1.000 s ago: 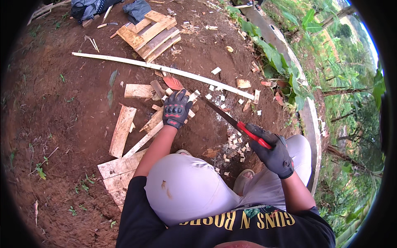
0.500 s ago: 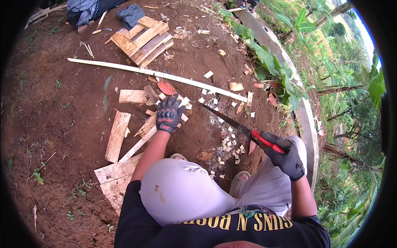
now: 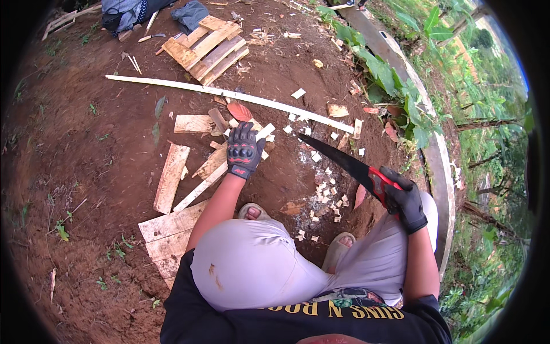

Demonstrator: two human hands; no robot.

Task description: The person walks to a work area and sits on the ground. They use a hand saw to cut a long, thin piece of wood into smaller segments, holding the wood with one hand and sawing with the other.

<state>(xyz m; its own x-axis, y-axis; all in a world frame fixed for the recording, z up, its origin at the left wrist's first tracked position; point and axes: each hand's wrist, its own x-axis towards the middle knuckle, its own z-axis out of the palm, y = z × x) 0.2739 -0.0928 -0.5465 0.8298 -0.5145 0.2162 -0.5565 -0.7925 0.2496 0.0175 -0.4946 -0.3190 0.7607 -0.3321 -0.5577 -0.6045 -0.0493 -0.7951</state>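
My left hand [image 3: 243, 150], in a black glove with red trim, lies over a long thin wooden strip [image 3: 200, 188] and holds it against the other wood beneath. The strip's short end [image 3: 266, 132] sticks out past the fingers. In my right hand [image 3: 405, 198], also gloved, is a hand saw [image 3: 338, 157] with a dark blade and a red and black handle. Its blade points to the far left, apart from the strip. Small cut wood blocks [image 3: 325, 198] lie scattered with sawdust on the soil between my feet and the saw.
Beyond my hands a long pale batten [image 3: 229, 93] lies across the ground. Stacked boards [image 3: 209, 49] and a knife [image 3: 152, 37] are farther back. Boards [image 3: 172, 178] lie left of my arm. A concrete edge [image 3: 438, 172] curves along the right beside plants.
The saw has drawn back from the strip's end, and its blade has turned to show more of its side. My left hand stays on the strip. The whole view has shifted slightly.
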